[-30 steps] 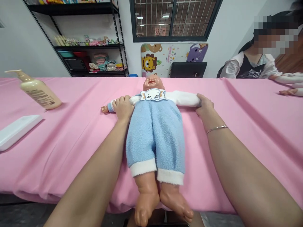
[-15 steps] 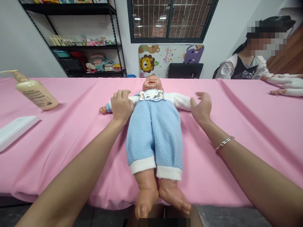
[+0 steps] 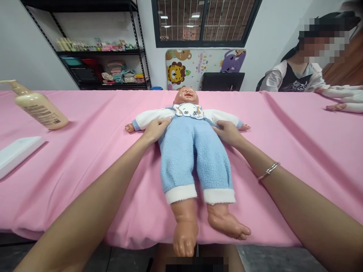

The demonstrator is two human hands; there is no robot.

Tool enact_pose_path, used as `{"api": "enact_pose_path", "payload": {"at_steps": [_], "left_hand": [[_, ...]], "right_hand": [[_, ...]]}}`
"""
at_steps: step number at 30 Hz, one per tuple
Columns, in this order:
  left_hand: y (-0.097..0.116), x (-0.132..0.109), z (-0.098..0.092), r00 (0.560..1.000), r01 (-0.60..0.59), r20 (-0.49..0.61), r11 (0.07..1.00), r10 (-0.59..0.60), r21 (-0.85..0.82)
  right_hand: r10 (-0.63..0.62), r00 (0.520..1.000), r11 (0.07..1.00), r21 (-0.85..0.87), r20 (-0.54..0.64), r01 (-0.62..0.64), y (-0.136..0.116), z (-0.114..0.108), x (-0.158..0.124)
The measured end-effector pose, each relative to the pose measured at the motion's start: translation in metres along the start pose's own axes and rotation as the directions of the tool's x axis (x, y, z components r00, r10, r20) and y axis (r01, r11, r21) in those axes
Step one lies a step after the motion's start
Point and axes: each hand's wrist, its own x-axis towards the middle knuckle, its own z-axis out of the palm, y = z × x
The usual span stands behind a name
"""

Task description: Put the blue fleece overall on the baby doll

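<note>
A baby doll (image 3: 181,155) in fleecy blue overalls and a white-sleeved top lies on its back, head away from me. Its arms are spread out sideways and its bare feet point towards me at the table's front edge. My left hand (image 3: 157,129) grips the doll's side at the waist, thumb on top and fingers partly hidden under the body. On the opposite side my right hand (image 3: 229,133), with a silver bangle on the forearm, holds the overalls below the doll's arm; its fingertips are partly hidden.
Pink cloth (image 3: 93,158) covers the table. At the left stand a pump bottle (image 3: 42,109) and a flat white box (image 3: 19,153). A person (image 3: 297,75) sits at the far right beside several doll-like limbs (image 3: 346,98). Shelves (image 3: 99,53) stand behind.
Both hands have moved from the doll's arms inward to its sides and closed on it. The doll has shifted right and slightly away, and its legs are further apart.
</note>
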Motion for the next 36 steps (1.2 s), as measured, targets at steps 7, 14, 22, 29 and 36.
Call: {"api": "enact_pose_path", "payload": {"at_steps": [7,14,22,29,36], "left_hand": [[-0.003,0.006,0.005,0.992,0.046,-0.075,0.847,-0.101,-0.529],[-0.016,0.009,-0.005,0.997,-0.027,0.06,0.972,0.042,-0.234],[-0.011,0.004,-0.001,0.998,-0.035,0.047,0.985,0.043,-0.171],[-0.015,0.006,0.001,0.999,-0.024,0.03,0.985,0.03,-0.17],[-0.017,0.009,0.001,0.999,-0.028,0.029,0.99,0.032,-0.136]], "right_hand": [[0.159,0.968,0.913,0.402,-0.193,-0.07,0.0,-0.003,-0.002],[0.098,0.993,0.869,0.492,-0.071,-0.05,0.018,0.003,0.001],[0.001,1.0,0.992,0.128,0.023,-0.004,0.02,0.005,-0.003],[0.036,0.999,0.992,0.122,0.018,-0.038,0.013,0.002,-0.005],[0.045,0.999,0.993,0.111,0.02,-0.047,0.009,0.001,-0.007]]}}
